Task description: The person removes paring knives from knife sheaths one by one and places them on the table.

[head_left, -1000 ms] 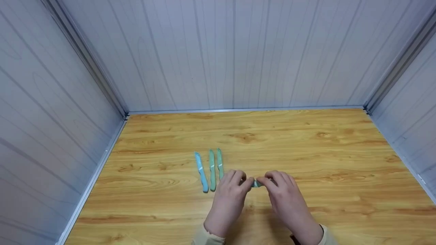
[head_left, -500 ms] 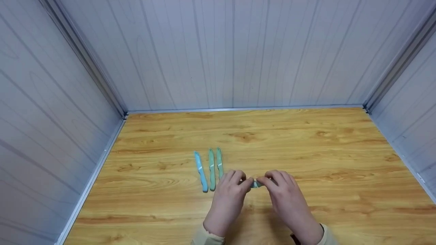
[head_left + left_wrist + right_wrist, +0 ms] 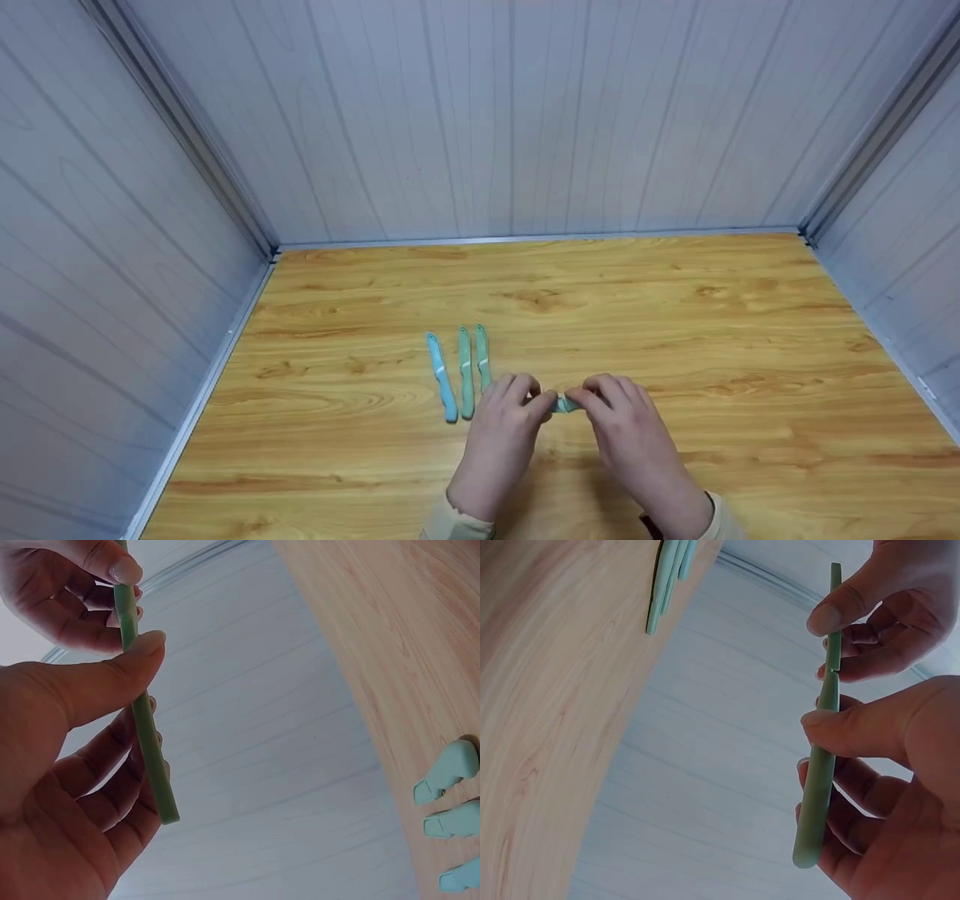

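Both hands hold one green sheathed paring knife raised crosswise above the table, mostly covered by fingers in the head view. My left hand pinches the flat, square-ended sheath between thumb and fingers. On the other end, my right hand grips the rounded handle. A small notch shows where sheath meets handle in the right wrist view. Left of the hands lie a blue knife, a green knife and another green knife, whose near end the left hand hides.
The knives lie side by side on a wood-grain table. Pale panels enclose it: a back wall, a left wall and a right wall. A metal strip runs along the rear edge.
Both hands keep their grip on the green knife, which is turned very slightly. The head view has shifted a little; the knives on the table lie as before.
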### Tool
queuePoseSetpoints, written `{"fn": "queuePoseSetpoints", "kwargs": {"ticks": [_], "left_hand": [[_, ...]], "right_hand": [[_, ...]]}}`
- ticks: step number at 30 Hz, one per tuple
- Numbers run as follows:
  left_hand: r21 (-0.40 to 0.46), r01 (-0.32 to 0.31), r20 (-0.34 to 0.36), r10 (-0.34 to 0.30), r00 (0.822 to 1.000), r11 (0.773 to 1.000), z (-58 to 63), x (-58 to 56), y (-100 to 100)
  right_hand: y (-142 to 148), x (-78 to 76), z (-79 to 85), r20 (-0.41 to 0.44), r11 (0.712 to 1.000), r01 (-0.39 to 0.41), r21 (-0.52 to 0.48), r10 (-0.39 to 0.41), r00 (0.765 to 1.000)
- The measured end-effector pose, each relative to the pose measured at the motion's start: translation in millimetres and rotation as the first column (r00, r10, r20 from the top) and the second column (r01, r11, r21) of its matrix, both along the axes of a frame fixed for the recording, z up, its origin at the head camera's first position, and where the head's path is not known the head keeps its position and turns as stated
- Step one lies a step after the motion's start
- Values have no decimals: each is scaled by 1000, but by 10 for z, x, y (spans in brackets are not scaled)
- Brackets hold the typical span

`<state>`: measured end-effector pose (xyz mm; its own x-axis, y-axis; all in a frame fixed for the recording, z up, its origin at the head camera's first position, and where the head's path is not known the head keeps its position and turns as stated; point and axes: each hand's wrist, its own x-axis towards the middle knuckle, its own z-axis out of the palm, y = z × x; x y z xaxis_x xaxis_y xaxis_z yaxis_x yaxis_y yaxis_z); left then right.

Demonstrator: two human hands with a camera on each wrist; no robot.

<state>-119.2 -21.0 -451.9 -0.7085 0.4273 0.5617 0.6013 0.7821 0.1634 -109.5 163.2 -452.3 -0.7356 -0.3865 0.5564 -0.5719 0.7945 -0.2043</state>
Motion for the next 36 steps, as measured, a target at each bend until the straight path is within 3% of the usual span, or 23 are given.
{"fn": "queuePoseSetpoints", "kwargs": {"ticks": [19,29,36], "left_hand": [[-6,-9,56,9,998,1000,17,-1,-5],[9,5,-6,-5,1000,1000,-6,-19,-1],[16,3,40,-3,999,1000,15,-11,-4]], "right_hand": [[13,-6,20,36,1000,-8,-2,8,999],[22,-5,19,31,1000,-10,13,9,999],[30,-3,28,41,1000,-4,4,4,999]]}}
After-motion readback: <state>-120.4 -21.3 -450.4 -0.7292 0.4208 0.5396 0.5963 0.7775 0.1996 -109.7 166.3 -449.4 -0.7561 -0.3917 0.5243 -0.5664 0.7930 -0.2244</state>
